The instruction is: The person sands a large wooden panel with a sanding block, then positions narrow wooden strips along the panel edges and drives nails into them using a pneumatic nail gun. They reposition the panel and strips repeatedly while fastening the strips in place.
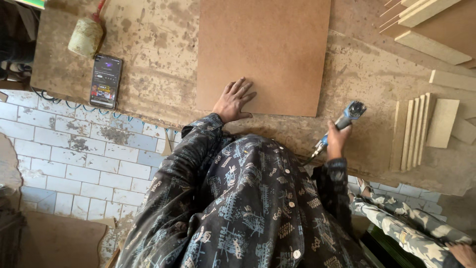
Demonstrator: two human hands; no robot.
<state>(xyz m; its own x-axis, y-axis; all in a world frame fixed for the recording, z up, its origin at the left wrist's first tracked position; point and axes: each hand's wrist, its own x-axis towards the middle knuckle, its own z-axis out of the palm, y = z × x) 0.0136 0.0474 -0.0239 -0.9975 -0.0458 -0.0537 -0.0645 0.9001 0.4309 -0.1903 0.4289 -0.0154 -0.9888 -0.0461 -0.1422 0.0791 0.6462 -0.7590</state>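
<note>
Left hand (234,101) lies spread flat on the board's (263,49) lower edge, mid-frame; right hand (338,140) grips a blue tool (347,118) just right of it.

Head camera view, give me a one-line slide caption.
Left hand flat on brown board; right hand grips blue power tool.

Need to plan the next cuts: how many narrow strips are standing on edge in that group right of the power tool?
4, side by side on the workbench: strips standing between the right hand and a flat offcut. More loose pieces lie top right; some may be out of frame.
</note>
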